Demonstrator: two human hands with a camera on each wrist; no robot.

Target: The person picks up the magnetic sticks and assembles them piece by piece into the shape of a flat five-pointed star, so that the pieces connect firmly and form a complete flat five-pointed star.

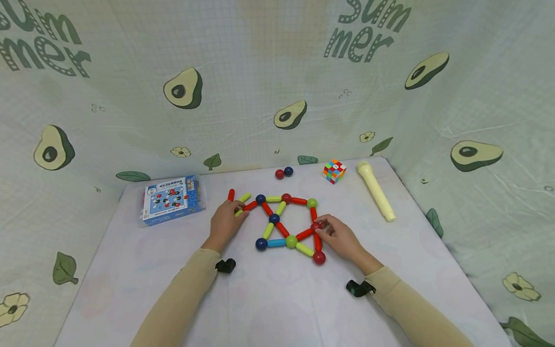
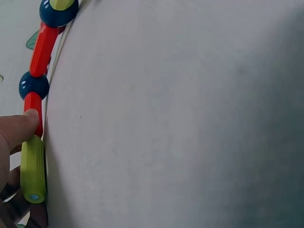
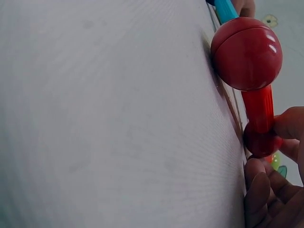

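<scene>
Avocado-print cloth (image 1: 243,82) backed the pale surface (image 1: 269,303); there the ball-and-stick frame (image 1: 282,229) lay between left hand (image 1: 226,221) and right hand (image 1: 341,239), a box (image 1: 171,200), puzzle cube (image 1: 334,171) and cream tube (image 1: 376,192) farther off; left fingers pinched a red stick (image 2: 33,102) beside a lime stick (image 2: 33,166), right fingers a red ball (image 3: 260,143)

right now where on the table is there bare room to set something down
Bare table lies between the left sleeve and right sleeve, in front of the blue box, and between the right hand and the yellow stick. Crowded: around the ball-and-rod frame, with the left hand there.
</scene>
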